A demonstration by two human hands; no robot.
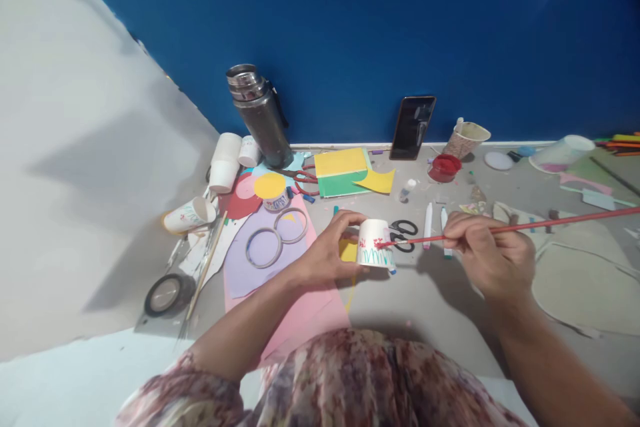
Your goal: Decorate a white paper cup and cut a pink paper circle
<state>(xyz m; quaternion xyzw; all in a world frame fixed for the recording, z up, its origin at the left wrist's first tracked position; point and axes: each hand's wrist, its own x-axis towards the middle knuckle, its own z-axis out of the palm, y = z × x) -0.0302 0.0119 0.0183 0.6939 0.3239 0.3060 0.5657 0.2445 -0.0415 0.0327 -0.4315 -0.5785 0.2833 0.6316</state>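
**Red paint going onto a small white paper cup**

Red dabs already mark the small white paper cup (375,243) at the middle of the frame, above a row of green zigzag strokes. My left hand (327,252) pinches it on its side, fingers curled over the base, thumb underneath. My right hand (487,250) is closed around a long red-handled paintbrush (540,222), whose tip touches the cup's wall. I judge that I am mid-way through painting the decoration. Next, I reckon, comes a slight turn of the cup to bring up bare wall, and more paint from the red paint pot (445,167) at upper right. No writing is readable; the black phone (413,127) leaning on the blue wall (400,27) is dark.
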